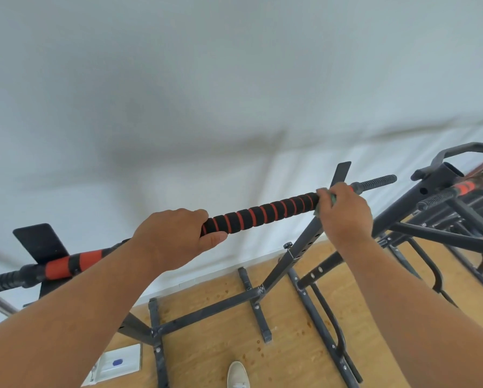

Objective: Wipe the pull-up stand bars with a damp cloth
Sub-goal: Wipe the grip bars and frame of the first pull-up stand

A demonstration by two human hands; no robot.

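The pull-up bar runs across the view from lower left to upper right, with black foam and red stripes. My left hand grips the bar near its middle. My right hand wraps the bar further right, holding a greenish cloth pressed around it; only a small edge of the cloth shows between the fingers. Past my right hand a bare ribbed end of the bar sticks out.
The dark metal frame of the stand spreads below on a wooden floor. A second stand crowds the right side. A white wall is right behind the bar. A white tray and my shoe are on the floor.
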